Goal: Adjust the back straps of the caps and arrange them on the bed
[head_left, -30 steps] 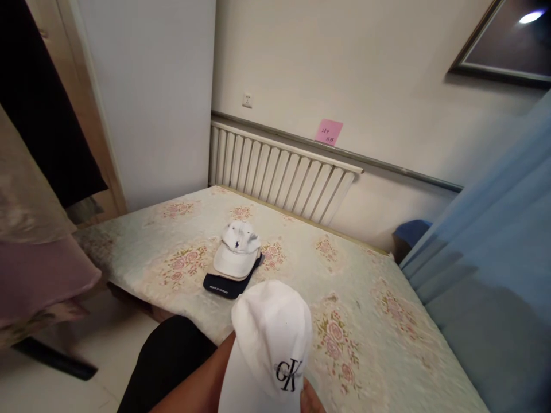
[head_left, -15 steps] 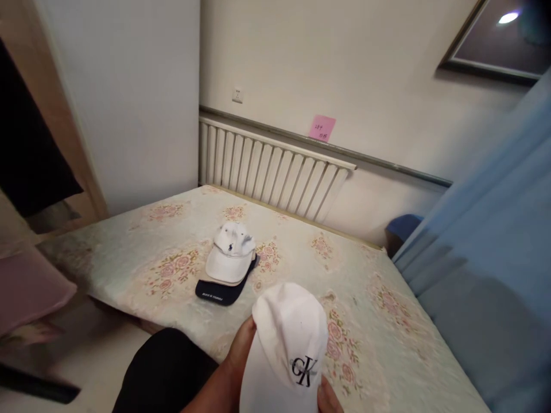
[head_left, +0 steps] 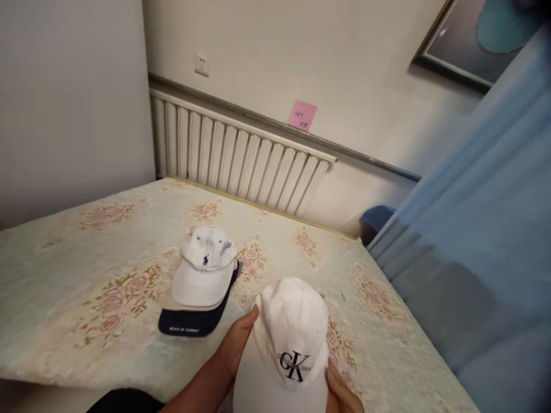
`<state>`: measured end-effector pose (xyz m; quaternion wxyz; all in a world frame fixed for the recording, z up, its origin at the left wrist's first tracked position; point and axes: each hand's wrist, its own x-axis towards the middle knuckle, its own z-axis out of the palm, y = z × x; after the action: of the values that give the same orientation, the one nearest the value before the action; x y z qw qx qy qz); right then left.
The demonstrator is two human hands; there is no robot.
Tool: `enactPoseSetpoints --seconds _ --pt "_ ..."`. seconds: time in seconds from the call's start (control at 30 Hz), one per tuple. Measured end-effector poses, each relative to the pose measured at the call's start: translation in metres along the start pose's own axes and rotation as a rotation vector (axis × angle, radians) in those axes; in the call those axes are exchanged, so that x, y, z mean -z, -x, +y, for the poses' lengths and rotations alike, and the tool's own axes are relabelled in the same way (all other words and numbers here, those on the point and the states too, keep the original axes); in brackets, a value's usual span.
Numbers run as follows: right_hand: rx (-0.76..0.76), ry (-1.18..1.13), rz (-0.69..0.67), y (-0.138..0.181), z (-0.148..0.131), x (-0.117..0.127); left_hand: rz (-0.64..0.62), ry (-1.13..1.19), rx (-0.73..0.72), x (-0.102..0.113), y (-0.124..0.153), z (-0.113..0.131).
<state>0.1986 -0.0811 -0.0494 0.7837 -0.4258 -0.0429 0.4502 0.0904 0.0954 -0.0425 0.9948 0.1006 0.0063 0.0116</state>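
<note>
Dim, soft indoor light, faint glint on the framed picture [head_left: 467, 43], shadow across the blue curtain [head_left: 477, 246].

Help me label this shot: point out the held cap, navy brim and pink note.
Held cap [head_left: 286, 341], head view: front of its crown.
Navy brim [head_left: 193, 321], head view: middle of its exposed strip.
Pink note [head_left: 302, 117], head view: middle of its face.

Single head cam, close above floral bed [head_left: 279, 246], fwd/down twd radiator [head_left: 241, 158]
</note>
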Motion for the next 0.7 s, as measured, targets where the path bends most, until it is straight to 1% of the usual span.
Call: enactPoseSetpoints --seconds 0.1,0.17,0.3,0.37,0.43,0.57,0.7 --pt "-0.024 -0.028 -0.041 -0.011 -0.002 -0.014 0.024 -0.001 -0.037 0.013 -0.001 0.008" --pt "-0.067 -0.054 -0.058 -0.018 -0.001 -0.024 0.052 -0.005 -0.045 0.017 0.000 0.014" --pt "-0.151 -0.104 -0.055 -0.029 0.001 -0.037 0.074 0.005 0.021 0.013 0.002 0.026" --pt "-0.187 -0.113 -0.038 -0.032 0.000 -0.039 0.074 0.024 0.021 0.011 0.003 0.028" --pt "-0.189 -0.127 -0.020 -0.033 -0.001 -0.040 0.083 0.029 0.000 0.012 0.003 0.025" --pt "-0.153 -0.150 -0.016 -0.031 0.001 -0.044 0.092 0.022 -0.060 0.017 0.000 0.010" --pt "-0.132 -0.149 0.029 -0.027 0.004 -0.051 0.045 0.046 -0.098 0.016 -0.002 0.000"
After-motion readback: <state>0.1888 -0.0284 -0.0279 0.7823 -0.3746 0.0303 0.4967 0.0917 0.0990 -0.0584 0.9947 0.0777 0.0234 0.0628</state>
